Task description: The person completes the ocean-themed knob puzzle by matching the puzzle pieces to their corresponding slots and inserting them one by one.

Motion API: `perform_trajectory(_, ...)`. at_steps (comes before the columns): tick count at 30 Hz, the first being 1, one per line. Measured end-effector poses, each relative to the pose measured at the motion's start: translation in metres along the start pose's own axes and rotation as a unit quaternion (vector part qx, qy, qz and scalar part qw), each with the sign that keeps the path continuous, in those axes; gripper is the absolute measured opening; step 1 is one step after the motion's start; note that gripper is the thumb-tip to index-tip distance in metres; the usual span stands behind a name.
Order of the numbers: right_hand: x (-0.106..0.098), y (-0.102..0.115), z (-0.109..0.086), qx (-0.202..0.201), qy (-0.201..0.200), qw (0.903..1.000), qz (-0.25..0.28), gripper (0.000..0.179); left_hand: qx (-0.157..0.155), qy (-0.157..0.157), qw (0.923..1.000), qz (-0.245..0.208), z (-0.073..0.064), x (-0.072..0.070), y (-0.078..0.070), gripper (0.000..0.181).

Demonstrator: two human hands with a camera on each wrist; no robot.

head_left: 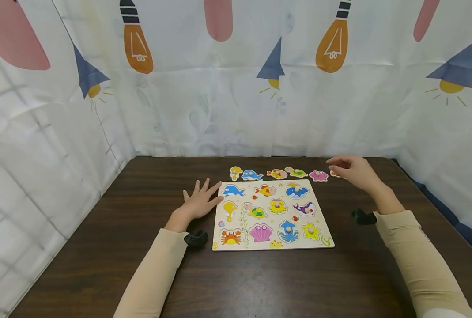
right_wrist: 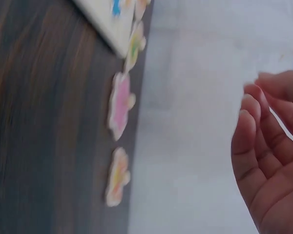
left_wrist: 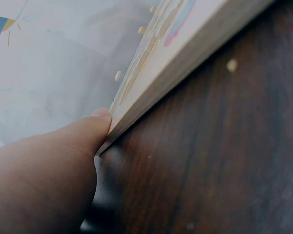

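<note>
A wooden sea-animal puzzle board (head_left: 325, 229) lies flat on the table. My left hand (head_left: 198, 203) rests at its upper left side with fingers spread; the thumb (left_wrist: 100, 119) touches the board's edge in the left wrist view. Beyond the board's far edge lies a row of knobbed pieces: seahorse (head_left: 236, 173), blue whale (head_left: 252, 176), fish (head_left: 277, 174), turtle (head_left: 297, 172), pink shell (head_left: 319, 176) and an orange piece (right_wrist: 117, 176). Above that orange piece hovers my right hand (head_left: 355, 171), fingers loosely bent, holding nothing. It partly hides the piece in the head view.
The dark wooden table (head_left: 100, 247) reaches to a patterned white curtain (head_left: 236, 110) behind and on both sides. Knobbed pieces such as the squid (head_left: 288, 232) and star (head_left: 311, 231) sit in the board. A black strap device (head_left: 364, 217) is worn at each wrist.
</note>
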State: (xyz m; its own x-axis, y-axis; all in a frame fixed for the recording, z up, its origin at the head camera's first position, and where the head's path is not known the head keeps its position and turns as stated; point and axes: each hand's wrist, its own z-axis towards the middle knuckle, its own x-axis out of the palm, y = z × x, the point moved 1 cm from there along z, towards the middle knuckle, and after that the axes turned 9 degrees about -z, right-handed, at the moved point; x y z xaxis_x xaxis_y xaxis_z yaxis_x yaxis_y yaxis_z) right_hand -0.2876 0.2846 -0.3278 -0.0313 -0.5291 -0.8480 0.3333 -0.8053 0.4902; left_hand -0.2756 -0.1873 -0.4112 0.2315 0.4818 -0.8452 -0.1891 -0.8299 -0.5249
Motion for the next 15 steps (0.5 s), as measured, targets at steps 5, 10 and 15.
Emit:
perform_trajectory(5, 0.0, -0.025, 0.007, 0.033, -0.01, 0.9992, 0.018, 0.042, 0.0, -0.002, 1.0, 0.002, 0.0, 0.001, 0.0, 0.07)
perform_trajectory(10, 0.005, -0.043, 0.013, 0.051, -0.007, 0.998, 0.037, 0.042, -0.002, 0.001, 1.0, 0.006, 0.0, 0.002, 0.001, 0.07)
perform_trajectory(15, 0.011, -0.062, 0.021, 0.067, -0.001, 0.9968, 0.044, 0.041, -0.004, -0.003, 1.0, 0.008, 0.001, 0.003, 0.002, 0.07)
